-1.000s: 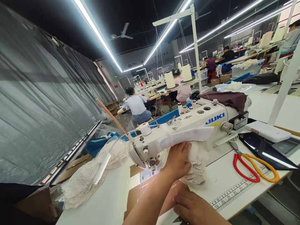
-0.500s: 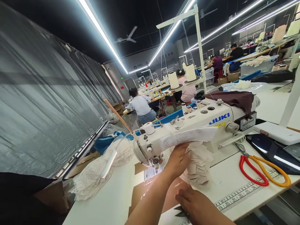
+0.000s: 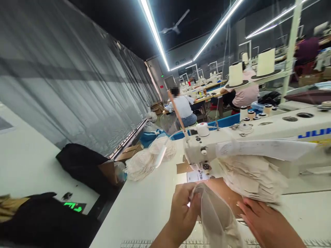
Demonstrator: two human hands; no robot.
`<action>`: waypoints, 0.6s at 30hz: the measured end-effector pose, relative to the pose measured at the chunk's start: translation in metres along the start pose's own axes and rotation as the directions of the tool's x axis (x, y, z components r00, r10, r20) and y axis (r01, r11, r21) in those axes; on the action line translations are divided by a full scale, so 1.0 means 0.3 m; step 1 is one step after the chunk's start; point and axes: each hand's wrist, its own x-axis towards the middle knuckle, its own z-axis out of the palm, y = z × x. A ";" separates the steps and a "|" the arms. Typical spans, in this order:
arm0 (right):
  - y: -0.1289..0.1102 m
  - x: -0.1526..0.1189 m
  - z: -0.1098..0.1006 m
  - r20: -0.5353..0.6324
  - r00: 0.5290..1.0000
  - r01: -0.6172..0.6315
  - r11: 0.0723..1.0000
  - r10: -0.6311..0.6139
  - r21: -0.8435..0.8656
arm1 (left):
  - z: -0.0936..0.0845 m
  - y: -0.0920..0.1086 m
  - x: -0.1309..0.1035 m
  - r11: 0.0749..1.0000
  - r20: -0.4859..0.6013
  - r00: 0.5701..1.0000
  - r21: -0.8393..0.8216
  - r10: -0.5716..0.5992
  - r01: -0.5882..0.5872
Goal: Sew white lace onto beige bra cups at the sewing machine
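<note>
My left hand (image 3: 184,208) is closed in a pinch on the top edge of a sheer beige fabric piece (image 3: 216,213), which hangs down in front of the sewing machine (image 3: 201,146). The machine's lit needle area lies just beyond that hand. My right hand (image 3: 266,220) rests with fingers stretched out on the table, at the lower edge of a stack of beige fabric pieces (image 3: 254,177). Between the hands and the needle, a brown sheet (image 3: 227,194) covers part of the table. A strip of white paper (image 3: 266,148) with writing is fixed along the machine arm.
Bundles of off-white fabric (image 3: 141,164) lie on the table's left side. Thread cones (image 3: 236,74) stand behind the machine, with small spools (image 3: 268,109) on top. Black cloth (image 3: 82,165) sits beyond the left edge. A person in white (image 3: 184,106) is seated farther back.
The view has swung left, and the scissors are out of frame. My left hand has moved from the fabric stack toward me and now holds a sheer piece. My right hand stays by the stack.
</note>
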 end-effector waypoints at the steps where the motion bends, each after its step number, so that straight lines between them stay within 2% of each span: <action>1: -0.006 -0.004 -0.011 0.027 0.998 0.062 0.998 -0.061 -0.014 | -0.026 -0.026 -0.019 0.997 0.004 0.997 -0.033 -0.076 0.076; 2: -0.021 -0.004 -0.020 0.010 0.996 0.090 0.996 -0.090 -0.016 | -0.046 -0.052 -0.037 0.987 0.024 0.990 -0.076 -0.140 0.141; 4: -0.086 0.010 -0.030 -0.022 1.000 -0.011 0.999 0.011 0.034 | -0.066 -0.094 -0.068 0.962 0.088 0.972 -0.152 -0.218 0.229; 6: -0.186 0.048 -0.025 0.110 0.980 -0.184 0.969 0.167 0.166 | -0.065 -0.117 -0.092 0.946 0.146 0.959 -0.184 -0.242 0.266; 8: -0.295 0.104 -0.002 0.200 0.941 -0.330 0.872 0.273 0.362 | -0.056 -0.124 -0.108 0.943 0.166 0.956 -0.194 -0.242 0.272; 9: -0.345 0.132 0.015 0.299 0.929 -0.348 0.795 0.220 0.496 | -0.054 -0.124 -0.114 0.946 0.158 0.959 -0.190 -0.236 0.264; 10: -0.387 0.157 0.033 0.422 0.900 -0.372 0.707 0.114 0.602 | -0.054 -0.125 -0.119 0.954 0.141 0.965 -0.173 -0.222 0.245; 11: -0.422 0.177 0.052 0.516 0.855 -0.426 0.634 0.049 0.645 | -0.057 -0.125 -0.124 0.966 0.121 0.972 -0.141 -0.201 0.218; 12: -0.450 0.191 0.070 0.562 0.826 -0.483 0.566 0.043 0.668 | -0.064 -0.127 -0.130 0.978 0.105 0.979 -0.095 -0.177 0.187; 13: -0.472 0.198 0.087 0.589 0.805 -0.540 0.495 0.068 0.681 | -0.075 -0.131 -0.136 0.986 0.099 0.982 -0.041 -0.158 0.163; 15: -0.505 0.197 0.116 0.590 0.778 -0.627 0.318 0.215 0.711 | -0.101 -0.139 -0.153 0.987 0.105 0.982 0.049 -0.160 0.156; 18: -0.541 0.180 0.135 0.597 0.690 -0.656 0.007 0.408 0.754 | -0.148 -0.158 -0.185 0.968 0.127 0.961 0.092 -0.244 0.234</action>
